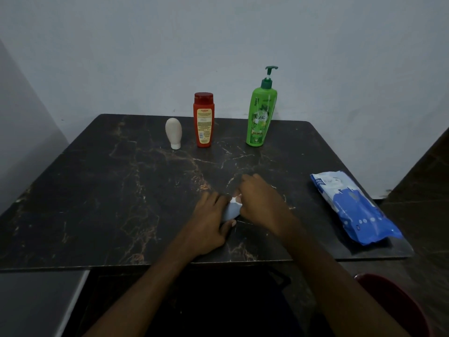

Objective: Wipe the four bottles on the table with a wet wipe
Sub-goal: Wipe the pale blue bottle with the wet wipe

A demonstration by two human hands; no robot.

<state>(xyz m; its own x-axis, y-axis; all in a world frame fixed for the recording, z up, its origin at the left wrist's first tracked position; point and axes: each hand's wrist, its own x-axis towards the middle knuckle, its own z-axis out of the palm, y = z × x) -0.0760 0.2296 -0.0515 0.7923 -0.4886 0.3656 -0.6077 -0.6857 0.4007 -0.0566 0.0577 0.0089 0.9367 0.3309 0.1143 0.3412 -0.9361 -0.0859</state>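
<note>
A pale, bare wall [218,45] is filling the upper half of the view. Below it, a dark marble-patterned table [109,190] with light veins is spreading across the middle, its far edge sitting against the wall. A grey surface is showing at the lower left and part of something red at the lower right.

On the table's right side, a blue-and-white pack of wet wipes [354,207] is lying flat, well apart from the hands. Three bottles are standing in a row near the far edge. On the right is a tall green pump bottle [261,115], in the middle a red bottle [203,120], and on the left a small white bottle [173,133] resting on its cap.

Near the front edge, the two hands are meeting. The left hand [211,222] is gripping a small pale blue-white object [232,211], thumb underneath. The right hand [262,203] is covering its other end with curled fingers. Whether it is holding a wipe there is impossible to tell.

This is probably the fourth bottle being wiped, which suggests an early stage. The next move calls for setting it down and reaching across for a standing bottle without knocking its neighbours.
</note>
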